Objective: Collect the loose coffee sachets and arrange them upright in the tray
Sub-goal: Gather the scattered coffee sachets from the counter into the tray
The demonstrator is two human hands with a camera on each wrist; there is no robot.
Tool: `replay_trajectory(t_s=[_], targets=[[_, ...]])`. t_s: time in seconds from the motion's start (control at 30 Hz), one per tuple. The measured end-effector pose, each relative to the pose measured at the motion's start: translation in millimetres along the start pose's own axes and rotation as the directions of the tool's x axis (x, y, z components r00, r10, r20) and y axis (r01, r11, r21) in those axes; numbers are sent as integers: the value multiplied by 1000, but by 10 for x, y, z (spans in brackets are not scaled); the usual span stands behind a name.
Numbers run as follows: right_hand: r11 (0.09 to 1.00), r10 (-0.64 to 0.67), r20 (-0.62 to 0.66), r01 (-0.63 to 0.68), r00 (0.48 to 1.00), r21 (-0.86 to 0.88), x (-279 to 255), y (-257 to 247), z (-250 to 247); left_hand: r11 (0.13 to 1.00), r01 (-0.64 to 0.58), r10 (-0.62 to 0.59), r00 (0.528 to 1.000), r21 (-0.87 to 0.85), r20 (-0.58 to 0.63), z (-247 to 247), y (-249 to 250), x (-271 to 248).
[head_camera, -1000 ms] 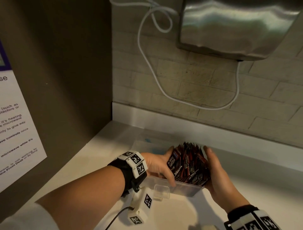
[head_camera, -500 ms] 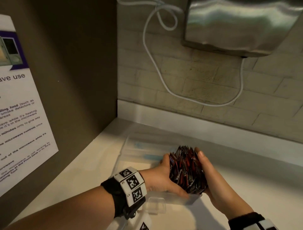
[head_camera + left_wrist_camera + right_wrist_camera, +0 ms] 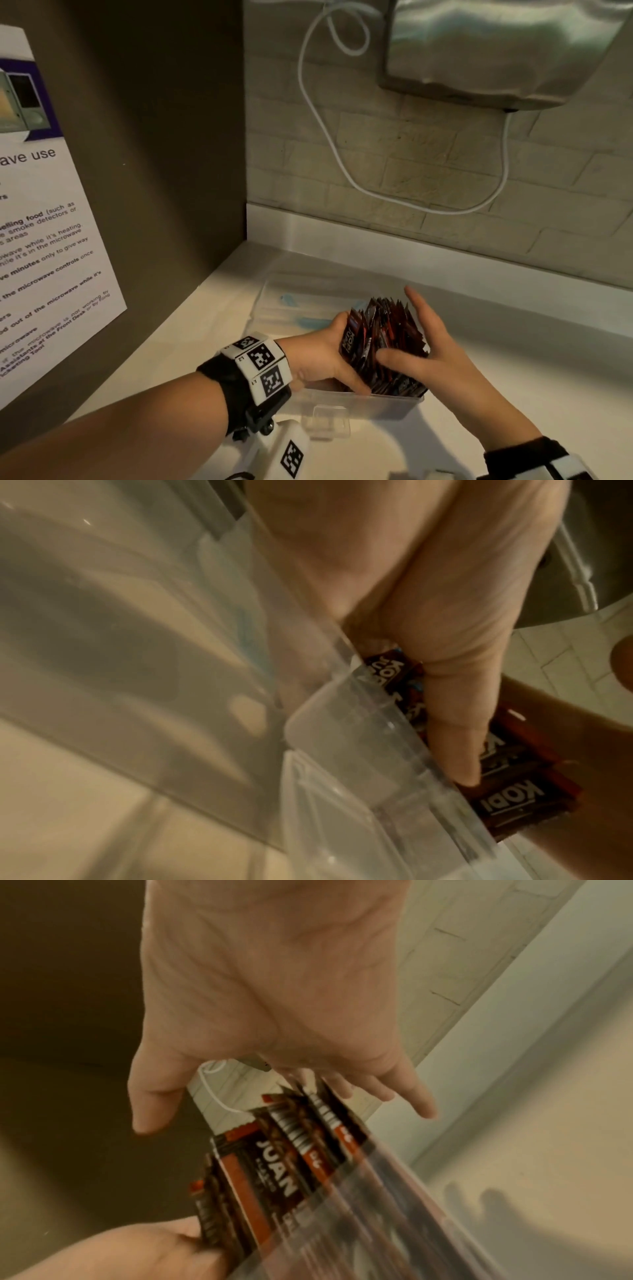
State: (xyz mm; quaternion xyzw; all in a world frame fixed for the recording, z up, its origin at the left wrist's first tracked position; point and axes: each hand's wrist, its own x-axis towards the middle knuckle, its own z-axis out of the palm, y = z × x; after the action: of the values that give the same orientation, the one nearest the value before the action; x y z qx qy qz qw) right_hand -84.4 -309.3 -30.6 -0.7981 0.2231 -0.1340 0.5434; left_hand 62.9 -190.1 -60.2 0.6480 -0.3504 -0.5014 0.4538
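Observation:
Several dark red and black coffee sachets (image 3: pixel 383 342) stand upright as a tight bundle in the right end of a clear plastic tray (image 3: pixel 359 406) on the white counter. My left hand (image 3: pixel 337 356) grips the bundle's left side, with its thumb along the front, inside the tray wall (image 3: pixel 359 750). The thumb presses on the printed sachets (image 3: pixel 507 802). My right hand (image 3: pixel 421 339) lies flat against the bundle's right side, fingers straight and thumb spread over the front. In the right wrist view the sachets (image 3: pixel 274 1172) rise above the tray rim (image 3: pixel 411 1218).
A clear lid with blue marks (image 3: pixel 301 308) lies just behind the tray. A brown cabinet wall with a paper notice (image 3: pixel 51 240) closes the left side. A steel appliance (image 3: pixel 496 51) and a white cable (image 3: pixel 325 120) hang on the brick wall. A white tagged device (image 3: pixel 287 455) sits near the front.
The hands have pressed the spread sachets into a narrower upright bundle. The right thumb has come across the front of the bundle. The view has shifted slightly to the left.

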Motion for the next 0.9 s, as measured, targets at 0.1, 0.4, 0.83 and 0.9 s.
replay_trajectory(t_s=[0.1,0.4,0.83,0.9], targets=[[955,-49,66,66,997,-289,61,-2,20,999,-35,33,999,-36,-38,-3,-20,18],[684,33,66,25,997,-729,142,-40,108,974,-100,153,953,203,-261,-17,-30,69],[615,49,78,32,996,-788,119,-100,117,969,-72,134,957,238,-259,-30,-47,180],[613,43,67,26,997,-789,125,-98,119,970,-71,138,949,233,-283,-47,-45,178]])
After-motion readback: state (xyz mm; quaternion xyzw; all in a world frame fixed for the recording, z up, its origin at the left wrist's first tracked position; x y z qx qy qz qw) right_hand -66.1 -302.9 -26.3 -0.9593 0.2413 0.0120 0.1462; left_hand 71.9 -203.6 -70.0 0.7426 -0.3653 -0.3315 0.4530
